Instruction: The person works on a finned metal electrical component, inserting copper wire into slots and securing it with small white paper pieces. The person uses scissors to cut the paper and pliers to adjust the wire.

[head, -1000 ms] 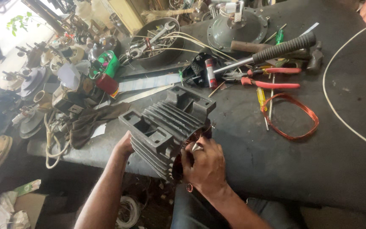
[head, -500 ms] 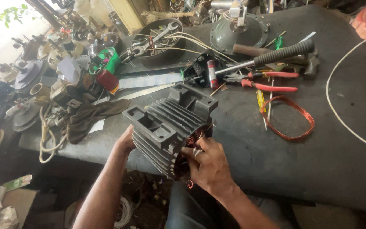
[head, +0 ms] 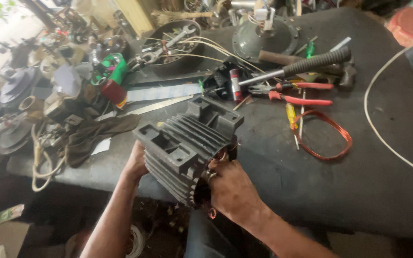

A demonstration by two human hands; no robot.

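A dark finned motor housing (head: 187,143) rests at the near edge of the black workbench (head: 340,191), its open end turned toward me. My left hand (head: 137,162) grips its far left end. My right hand (head: 230,188) covers the open end, fingers curled at the rim where copper windings show. A loop of copper wire (head: 328,136) lies to the right of the housing.
Red-handled pliers (head: 297,95), a hammer with a black grip (head: 311,62), a yellow screwdriver (head: 290,114) and a round metal motor cover (head: 264,36) lie behind. A pan of tools (head: 173,45), a dark cloth (head: 96,134) and piled motor parts crowd the left. A white cable (head: 383,134) curves at right.
The view has shifted slightly; both hands stay on the housing, and my right hand has moved a little over its open end.
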